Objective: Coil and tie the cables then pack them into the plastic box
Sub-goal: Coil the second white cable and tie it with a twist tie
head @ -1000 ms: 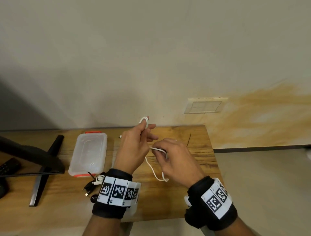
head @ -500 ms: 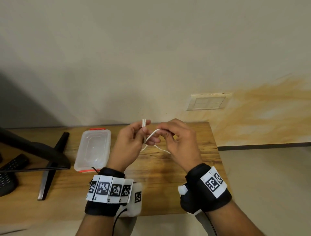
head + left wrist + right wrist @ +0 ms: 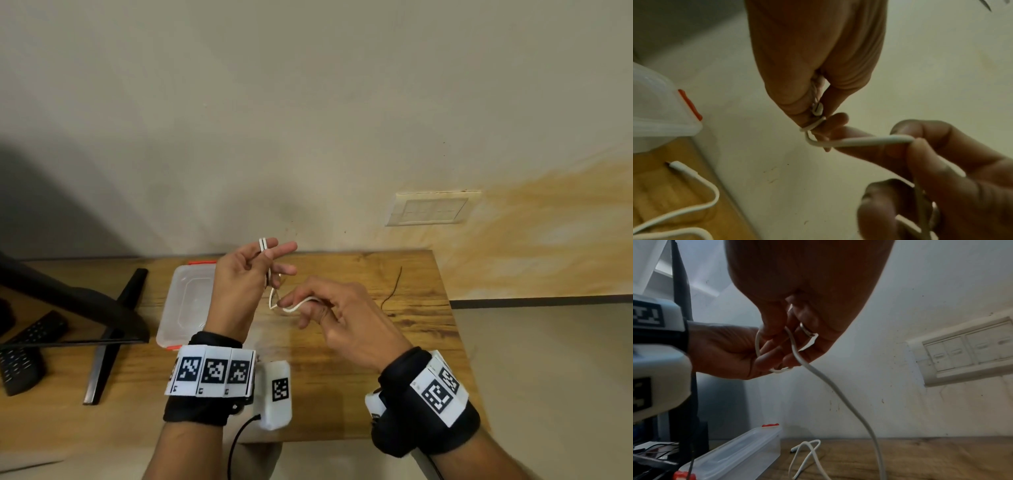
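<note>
A thin white cable (image 3: 288, 309) hangs above the wooden table (image 3: 359, 394) between both hands. My left hand (image 3: 274, 260) grips a small bundle of its loops, which stick up past the fingers (image 3: 263, 244). In the left wrist view thumb and forefinger pinch that folded bundle (image 3: 816, 112). My right hand (image 3: 301, 308), lower and to the right, pinches the strand (image 3: 869, 140) leaving the bundle. From the right hand the cable (image 3: 849, 404) trails down to loose loops on the table (image 3: 807, 451). The clear plastic box (image 3: 191, 301) with orange clips stands left of the hands, lid on.
A thin black tie or wire (image 3: 394, 289) lies on the table at the far right. A black monitor stand (image 3: 113, 329) and a remote (image 3: 24, 353) sit on the left. The wall with a switch plate (image 3: 431, 209) rises behind the table.
My right hand has moved down and to the right, away from the left hand, drawing a strand out from the bundle. The left hand's outer fingers have spread.
</note>
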Demonstrator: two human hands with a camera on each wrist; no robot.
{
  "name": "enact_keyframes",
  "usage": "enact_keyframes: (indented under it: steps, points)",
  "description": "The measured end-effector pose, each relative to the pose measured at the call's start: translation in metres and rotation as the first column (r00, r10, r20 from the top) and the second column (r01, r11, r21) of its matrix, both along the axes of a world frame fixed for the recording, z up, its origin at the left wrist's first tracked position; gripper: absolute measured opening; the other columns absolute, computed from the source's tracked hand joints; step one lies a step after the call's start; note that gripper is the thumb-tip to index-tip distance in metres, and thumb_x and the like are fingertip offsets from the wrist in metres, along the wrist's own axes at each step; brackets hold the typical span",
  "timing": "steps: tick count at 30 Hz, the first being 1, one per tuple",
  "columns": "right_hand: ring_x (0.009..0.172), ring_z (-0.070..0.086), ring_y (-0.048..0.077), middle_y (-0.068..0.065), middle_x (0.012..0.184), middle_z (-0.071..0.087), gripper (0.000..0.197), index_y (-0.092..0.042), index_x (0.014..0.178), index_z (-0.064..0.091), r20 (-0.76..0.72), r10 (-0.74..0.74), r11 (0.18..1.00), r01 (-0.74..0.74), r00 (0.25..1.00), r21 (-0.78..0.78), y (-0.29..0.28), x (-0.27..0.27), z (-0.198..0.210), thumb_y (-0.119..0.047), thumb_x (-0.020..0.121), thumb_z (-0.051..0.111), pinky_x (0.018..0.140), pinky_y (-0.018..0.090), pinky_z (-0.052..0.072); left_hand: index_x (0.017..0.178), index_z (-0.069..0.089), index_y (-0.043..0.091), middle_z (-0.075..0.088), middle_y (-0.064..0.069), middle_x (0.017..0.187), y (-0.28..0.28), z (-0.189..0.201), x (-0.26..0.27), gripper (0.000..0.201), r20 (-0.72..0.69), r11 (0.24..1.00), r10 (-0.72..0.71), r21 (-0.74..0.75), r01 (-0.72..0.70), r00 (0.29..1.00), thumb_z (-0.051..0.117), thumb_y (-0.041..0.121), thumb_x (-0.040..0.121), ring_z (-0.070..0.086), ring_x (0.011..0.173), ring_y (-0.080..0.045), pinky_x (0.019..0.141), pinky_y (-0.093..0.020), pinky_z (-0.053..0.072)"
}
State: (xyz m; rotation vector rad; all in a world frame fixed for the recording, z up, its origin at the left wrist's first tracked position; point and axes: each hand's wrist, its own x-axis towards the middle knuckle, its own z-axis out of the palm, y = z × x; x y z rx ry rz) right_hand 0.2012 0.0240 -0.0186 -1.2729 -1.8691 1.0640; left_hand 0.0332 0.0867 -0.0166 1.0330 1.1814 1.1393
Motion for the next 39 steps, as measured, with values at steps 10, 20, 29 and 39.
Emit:
enact_keyframes:
  steps: [10,20,29,39]
  points:
    - [0.059,0.069,0.018,-0.008,0.109,0.071,0.010,-0.018,0.103,0.063,-0.280,-0.190,0.978,0.207,0.941,0.031,0.007,0.001,0.007,-0.012,0.102,0.055,0.063,0.031,0.057,0.124,0.062,0.006,0.076,0.008,0.085,-0.004,-0.005,0.018,0.025,-0.239,0.985,-0.131,0.078,0.153,0.962,0.052,0.005,0.101,0.071,0.078,-0.001,0.069,-0.016,0.054]
    - [0.077,0.062,0.004,-0.009,0.089,0.071,0.004,-0.021,0.088,0.079,-0.245,-0.561,0.799,0.594,0.791,0.089,0.029,0.016,-0.007,-0.018,0.086,0.078,0.068,0.010,0.043,0.117,0.065,0.000,0.076,-0.017,0.088,-0.016,0.010,0.022,0.028,-0.147,0.889,-0.438,0.080,0.452,0.887,0.042,0.009,0.104,0.069,0.061,-0.022,0.056,-0.024,0.052]
    - [0.083,0.075,0.015,0.006,0.092,0.079,0.012,-0.009,0.100,0.077,-0.454,-0.511,0.856,0.384,0.730,-0.346,0.029,0.012,-0.003,-0.011,0.090,0.071,0.070,0.025,0.060,0.106,0.064,-0.005,0.071,-0.015,0.076,-0.012,0.002,0.011,0.018,-0.054,0.869,-0.492,0.038,0.494,0.869,0.053,0.006,0.096,0.066,0.057,-0.022,0.053,-0.025,0.051]
    - [0.064,0.060,0.019,0.010,0.081,0.072,0.024,-0.016,0.104,0.072,-0.301,-0.406,0.888,0.294,0.863,-0.354,0.017,-0.011,-0.001,-0.019,0.106,0.048,0.058,0.026,0.051,0.126,0.059,-0.004,0.070,-0.022,0.117,-0.015,0.010,0.020,0.033,0.310,0.948,-0.315,0.065,0.311,0.897,0.049,0.007,0.097,0.046,0.054,-0.011,0.053,-0.024,0.049]
